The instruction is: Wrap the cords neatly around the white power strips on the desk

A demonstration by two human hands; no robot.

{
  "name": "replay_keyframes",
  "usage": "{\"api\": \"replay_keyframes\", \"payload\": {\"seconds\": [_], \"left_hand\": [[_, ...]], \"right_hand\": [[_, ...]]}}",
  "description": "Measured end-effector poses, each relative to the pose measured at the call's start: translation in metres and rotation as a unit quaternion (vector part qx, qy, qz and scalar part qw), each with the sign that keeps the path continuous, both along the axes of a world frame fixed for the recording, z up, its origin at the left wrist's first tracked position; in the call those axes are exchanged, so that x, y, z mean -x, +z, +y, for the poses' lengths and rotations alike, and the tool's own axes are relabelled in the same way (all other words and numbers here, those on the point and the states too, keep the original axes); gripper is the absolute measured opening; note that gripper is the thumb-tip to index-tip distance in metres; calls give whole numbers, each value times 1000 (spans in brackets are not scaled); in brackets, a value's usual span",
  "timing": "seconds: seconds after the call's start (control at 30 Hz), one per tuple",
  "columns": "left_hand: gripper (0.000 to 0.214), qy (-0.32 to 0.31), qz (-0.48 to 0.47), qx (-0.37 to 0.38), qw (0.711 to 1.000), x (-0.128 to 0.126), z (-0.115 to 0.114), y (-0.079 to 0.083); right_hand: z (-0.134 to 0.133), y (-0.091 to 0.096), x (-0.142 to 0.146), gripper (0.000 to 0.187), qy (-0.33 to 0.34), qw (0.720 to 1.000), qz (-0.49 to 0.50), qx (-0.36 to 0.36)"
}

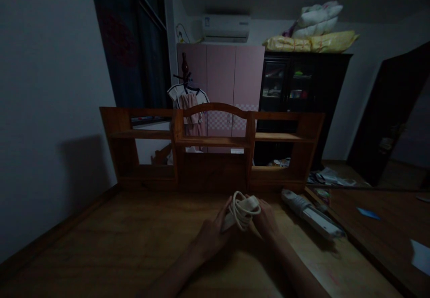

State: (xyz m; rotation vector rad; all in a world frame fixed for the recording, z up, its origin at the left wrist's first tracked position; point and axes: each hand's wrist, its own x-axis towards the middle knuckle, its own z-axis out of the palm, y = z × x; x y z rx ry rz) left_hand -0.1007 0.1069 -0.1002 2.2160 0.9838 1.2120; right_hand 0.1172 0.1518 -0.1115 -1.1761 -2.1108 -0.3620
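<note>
Between my two hands is a white power strip [230, 221] with its cord [240, 211] looped in a loose coil around it. My left hand [215, 233] is closed on its left end. On the right side, my right hand [265, 219] grips the other end near a pale block, perhaps the plug, which sticks up among the loops. Both hands are held above the wooden desktop. The fingertips are partly hidden behind the coil. To the right lies another white power strip [312, 217], its grey cord wound around the far part.
A wooden shelf unit [215, 142] stands along the back of the desktop [134, 240]. A wall [50, 110] borders the left side. Beyond the desk's right edge, a lower brown surface [376, 235] bears a blue card [368, 213] and white paper [420, 255].
</note>
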Motion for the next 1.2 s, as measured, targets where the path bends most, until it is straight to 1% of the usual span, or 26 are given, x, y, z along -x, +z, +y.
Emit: {"api": "replay_keyframes", "payload": {"seconds": [0.1,0.17,0.23,0.53,0.6,0.67,0.77,0.83,0.9,1.03,1.2], "left_hand": [[66,51,-6,28,998,0,3,-3],[62,76,-10,31,997,-1,3,-4],[60,93,-18,22,995,-2,2,-4],[56,114,13,13,993,-2,0,-6],[56,125,21,16,992,-3,-1,-5],[57,138,34,26,989,-3,-2,-2],[56,177,42,47,982,-1,-1,2],[56,210,28,62,975,1,1,4],[58,229,1,78,970,3,4,4],[57,224,-71,116,965,4,9,-1],[56,222,-128,176,950,5,14,-7]], "right_hand": [[-1,0,0,22,-38,999,-17,24],[-1,-2,-1,23,-55,997,-30,38],[0,-4,-2,22,-55,997,-34,45],[-2,1,-5,15,-68,997,-22,22],[-1,0,-5,16,-77,997,-21,11],[1,-1,-7,21,-105,994,-5,-8],[4,-3,-12,33,-172,983,51,-39],[6,-3,-15,38,-198,976,78,-46],[7,-4,-16,40,-208,974,82,-40],[8,-8,-13,46,-216,974,64,-10],[8,-12,-10,51,-187,980,48,43]]}}
